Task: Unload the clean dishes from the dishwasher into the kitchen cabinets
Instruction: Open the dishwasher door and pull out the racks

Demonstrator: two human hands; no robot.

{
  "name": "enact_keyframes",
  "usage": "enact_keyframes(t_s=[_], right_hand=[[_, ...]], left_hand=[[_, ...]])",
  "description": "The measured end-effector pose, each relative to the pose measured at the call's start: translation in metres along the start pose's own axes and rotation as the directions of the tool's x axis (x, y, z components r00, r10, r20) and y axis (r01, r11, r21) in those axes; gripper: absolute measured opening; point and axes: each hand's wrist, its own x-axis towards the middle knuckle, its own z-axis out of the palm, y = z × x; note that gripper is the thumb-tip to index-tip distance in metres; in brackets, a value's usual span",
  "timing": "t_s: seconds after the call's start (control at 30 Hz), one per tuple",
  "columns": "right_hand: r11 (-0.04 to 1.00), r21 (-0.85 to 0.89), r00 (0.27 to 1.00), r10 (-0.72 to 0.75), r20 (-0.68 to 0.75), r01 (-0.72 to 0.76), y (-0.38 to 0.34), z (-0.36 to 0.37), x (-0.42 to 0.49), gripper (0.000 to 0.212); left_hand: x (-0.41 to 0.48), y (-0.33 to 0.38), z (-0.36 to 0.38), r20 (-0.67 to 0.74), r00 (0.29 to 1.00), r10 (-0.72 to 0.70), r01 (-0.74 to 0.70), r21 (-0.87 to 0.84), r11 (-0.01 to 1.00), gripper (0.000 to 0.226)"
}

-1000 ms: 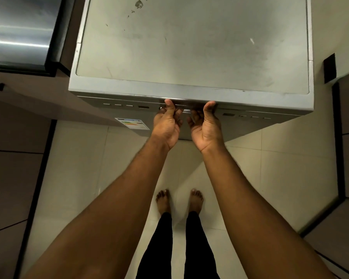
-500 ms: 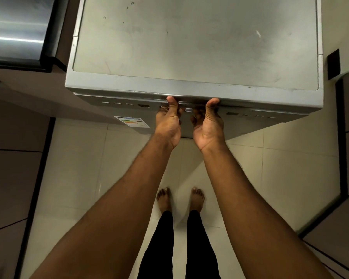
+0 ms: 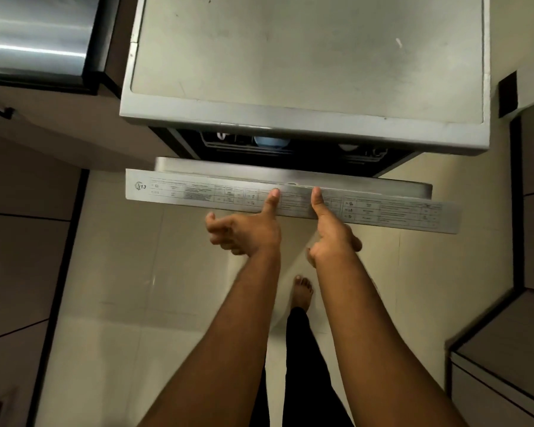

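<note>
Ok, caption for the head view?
Dishwasher door ajar, thumbs of left hand and right hand on its top edge.

Seen from above, a dishwasher (image 3: 305,57) stands at top centre. Its door (image 3: 198,195) is tilted out toward the person, leaving a gap behind it. In the gap sits a rack (image 3: 247,146) holding what may be cups or bowls. The left hand (image 3: 244,232) and right hand (image 3: 333,238) lie side by side before the door, each thumb on its top edge near the middle. Below them, one foot (image 3: 302,291) is on the floor (image 3: 121,257). Another appliance (image 3: 35,35) lies left of the dishwasher, and cabinets (image 3: 506,349) lie to the right.
</note>
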Motion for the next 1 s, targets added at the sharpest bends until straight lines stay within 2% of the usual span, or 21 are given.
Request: enact_keyframes(t_s=[0.03, 0.07, 0.13, 0.2, 0.23, 0.27, 0.3, 0.33, 0.4, 0.47, 0.53, 0.67, 0.8, 0.9, 1.0], right_hand=[[0.998, -0.050, 0.998, -0.035, -0.049, 0.033, 0.005, -0.006, -0.002, 0.136], [0.985, -0.133, 0.984, -0.125, -0.124, 0.108, 0.011, -0.011, -0.002, 0.141], [0.889, -0.341, 0.882, -0.400, -0.248, 0.307, 0.024, -0.017, -0.002, 0.151], [0.711, -0.518, 0.716, -0.655, -0.240, 0.476, 0.039, -0.023, 0.002, 0.152], [0.624, -0.571, 0.641, -0.739, -0.208, 0.534, 0.045, -0.025, 0.004, 0.148], [0.537, -0.616, 0.568, -0.805, -0.172, 0.576, 0.050, -0.028, 0.005, 0.141], [0.445, -0.664, 0.492, -0.861, -0.131, 0.601, 0.052, -0.030, 0.007, 0.131], [0.351, -0.710, 0.425, -0.902, -0.081, 0.610, 0.054, -0.034, 0.009, 0.120], [0.173, -0.769, 0.335, -0.941, 0.057, 0.616, 0.058, -0.039, 0.016, 0.096], [0.020, -0.768, 0.269, -0.942, 0.200, 0.640, 0.064, -0.043, 0.023, 0.070], [-0.066, -0.756, 0.231, -0.931, 0.281, 0.652, 0.072, -0.048, 0.026, 0.053], [-0.121, -0.712, 0.232, -0.896, 0.378, 0.692, 0.090, -0.059, 0.030, 0.041], [-0.116, -0.666, 0.250, -0.868, 0.429, 0.737, 0.111, -0.074, 0.034, 0.037], [-0.120, -0.656, 0.285, -0.831, 0.477, 0.745, 0.129, -0.088, 0.038, 0.036], [-0.144, -0.647, 0.310, -0.787, 0.534, 0.749, 0.148, -0.103, 0.046, 0.035]], left_hand=[[0.000, -0.008, -0.008, -0.043, 0.983, 0.179, -0.173, 0.114, 0.978, 0.124], [0.002, -0.019, -0.015, -0.044, 0.921, 0.387, -0.365, 0.245, 0.898, 0.123], [0.012, -0.035, -0.030, 0.085, 0.693, 0.716, -0.667, 0.451, 0.592, 0.103], [0.027, -0.043, -0.040, 0.302, 0.455, 0.838, -0.843, 0.451, 0.295, 0.068], [0.033, -0.044, -0.043, 0.391, 0.368, 0.844, -0.897, 0.387, 0.212, 0.053], [0.039, -0.045, -0.047, 0.449, 0.306, 0.839, -0.934, 0.313, 0.173, 0.045], [0.043, -0.045, -0.049, 0.485, 0.277, 0.830, -0.953, 0.249, 0.173, 0.040], [0.045, -0.045, -0.051, 0.509, 0.267, 0.818, -0.961, 0.205, 0.186, 0.038], [0.049, -0.047, -0.053, 0.541, 0.261, 0.799, -0.964, 0.183, 0.191, 0.036], [0.050, -0.052, -0.055, 0.555, 0.252, 0.793, -0.966, 0.190, 0.174, 0.036], [0.044, -0.060, -0.059, 0.561, 0.251, 0.789, -0.965, 0.213, 0.155, 0.037], [0.037, -0.085, -0.065, 0.562, 0.297, 0.772, -0.949, 0.267, 0.170, 0.034], [0.031, -0.105, -0.078, 0.590, 0.333, 0.736, -0.939, 0.278, 0.201, 0.032], [0.020, -0.114, -0.089, 0.676, 0.408, 0.613, -0.910, 0.356, 0.214, 0.041], [0.011, -0.124, -0.094, 0.763, 0.448, 0.466, -0.887, 0.445, 0.122, 0.052]])
